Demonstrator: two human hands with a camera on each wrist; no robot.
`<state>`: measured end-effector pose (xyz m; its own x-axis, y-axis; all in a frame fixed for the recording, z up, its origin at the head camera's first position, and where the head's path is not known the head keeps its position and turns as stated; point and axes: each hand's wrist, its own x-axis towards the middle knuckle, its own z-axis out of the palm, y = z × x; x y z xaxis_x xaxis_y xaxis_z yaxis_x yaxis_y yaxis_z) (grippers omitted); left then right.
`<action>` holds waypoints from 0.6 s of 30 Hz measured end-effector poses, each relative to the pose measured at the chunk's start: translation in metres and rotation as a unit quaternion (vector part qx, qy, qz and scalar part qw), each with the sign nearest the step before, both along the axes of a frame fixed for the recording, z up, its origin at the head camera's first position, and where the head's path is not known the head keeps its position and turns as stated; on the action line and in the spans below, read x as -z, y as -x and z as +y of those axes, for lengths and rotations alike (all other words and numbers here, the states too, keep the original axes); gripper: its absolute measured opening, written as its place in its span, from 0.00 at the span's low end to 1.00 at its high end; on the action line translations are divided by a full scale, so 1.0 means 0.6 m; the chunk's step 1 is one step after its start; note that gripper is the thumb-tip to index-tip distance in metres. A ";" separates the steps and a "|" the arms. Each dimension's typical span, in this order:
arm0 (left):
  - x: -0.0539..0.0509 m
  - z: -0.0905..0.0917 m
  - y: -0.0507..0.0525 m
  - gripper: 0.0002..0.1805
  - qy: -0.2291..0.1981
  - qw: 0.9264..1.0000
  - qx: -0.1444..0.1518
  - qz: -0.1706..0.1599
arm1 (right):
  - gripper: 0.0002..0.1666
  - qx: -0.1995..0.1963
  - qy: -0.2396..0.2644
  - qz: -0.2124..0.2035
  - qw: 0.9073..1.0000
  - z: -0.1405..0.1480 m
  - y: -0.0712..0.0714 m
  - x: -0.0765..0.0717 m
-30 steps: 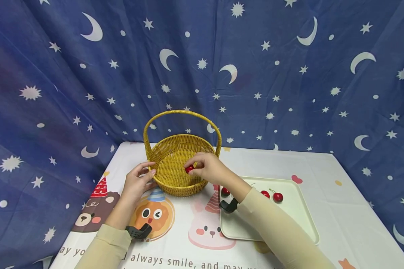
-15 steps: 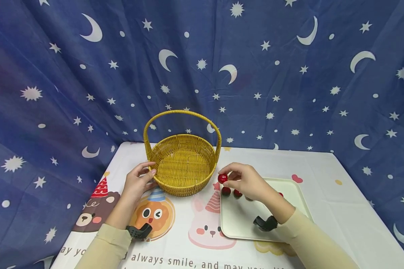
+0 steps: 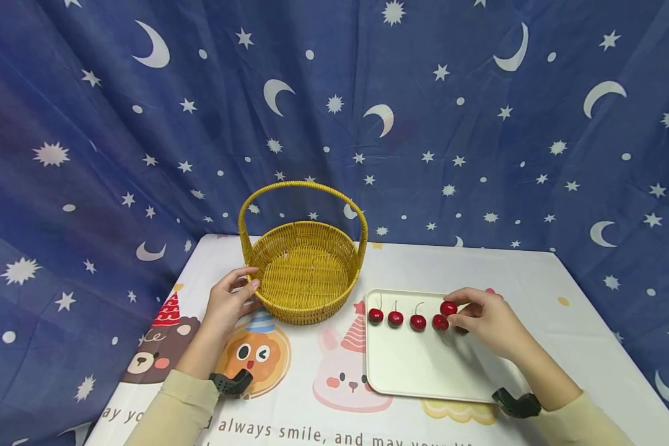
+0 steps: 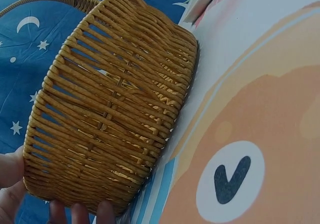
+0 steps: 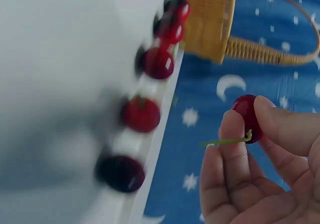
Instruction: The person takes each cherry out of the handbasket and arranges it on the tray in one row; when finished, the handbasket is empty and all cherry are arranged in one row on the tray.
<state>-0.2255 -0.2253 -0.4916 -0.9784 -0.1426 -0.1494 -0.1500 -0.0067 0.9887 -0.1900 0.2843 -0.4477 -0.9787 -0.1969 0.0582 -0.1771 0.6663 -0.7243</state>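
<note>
My right hand (image 3: 487, 319) pinches a red cherry (image 3: 448, 308) between thumb and fingertips, above the right part of the cream tray (image 3: 424, 375). In the right wrist view, the held cherry's green stem (image 5: 227, 141) lies across the fingers. Several cherries form a row along the tray's far side, among them a stemmed cherry (image 3: 417, 323); the rightmost one is partly hidden by my right hand. At the left, my left hand (image 3: 228, 300) grips the side of a yellow woven basket (image 3: 303, 310) near its rim, as the left wrist view (image 4: 100, 114) of that basket also shows.
The basket's tall handle (image 3: 301, 184) arches above it. A white tablecloth (image 3: 580, 347) with printed cartoon animals covers the table. Behind hangs a dark blue curtain (image 3: 451, 142) with moons and stars.
My right hand has carried the cherry rightward from inside the basket, past the tray's left edge, to above the cherry row's right end. My left hand stays on the basket.
</note>
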 end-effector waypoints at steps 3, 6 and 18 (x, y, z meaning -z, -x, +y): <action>0.001 0.000 0.001 0.25 -0.002 1.000 0.000 0.000 | 0.19 0.031 -0.034 0.008 0.999 0.033 -0.007 0.007; 0.001 0.000 0.001 0.24 -0.003 1.000 0.000 0.001 | 0.18 0.054 -0.069 0.014 0.996 0.056 -0.012 0.014; 0.003 0.001 0.003 0.24 0.011 1.000 -0.003 -0.001 | 0.20 0.095 -0.131 -0.032 0.986 0.100 -0.002 0.051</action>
<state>-0.2271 -0.2247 -0.4931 -0.9773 -0.1520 -0.1473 -0.1512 0.0145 0.9884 -0.1890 0.3442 -0.4785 -0.9994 -0.0096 -0.0337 0.0097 0.8489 -0.5284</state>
